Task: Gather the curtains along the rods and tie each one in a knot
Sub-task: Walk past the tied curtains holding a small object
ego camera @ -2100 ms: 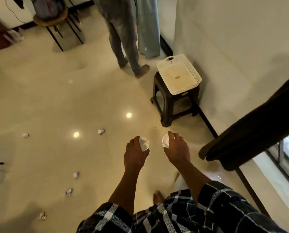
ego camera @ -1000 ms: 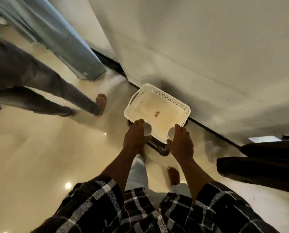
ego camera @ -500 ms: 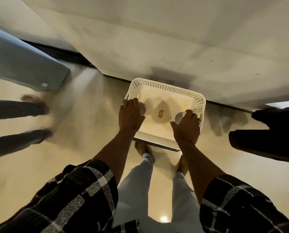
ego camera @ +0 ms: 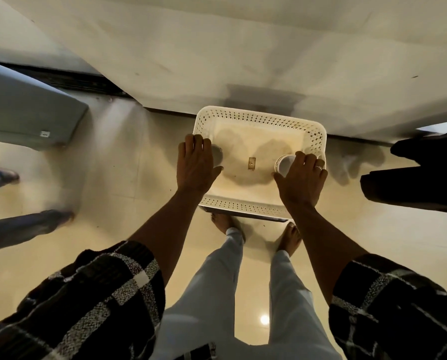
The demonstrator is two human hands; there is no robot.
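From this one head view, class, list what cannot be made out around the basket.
Head view only.
Left cup: mostly hidden under the left hand.
Stool: hidden by the basket, only an edge shows.
Label in the basket: too small to read.
Dark curtain: cut off by the right edge.
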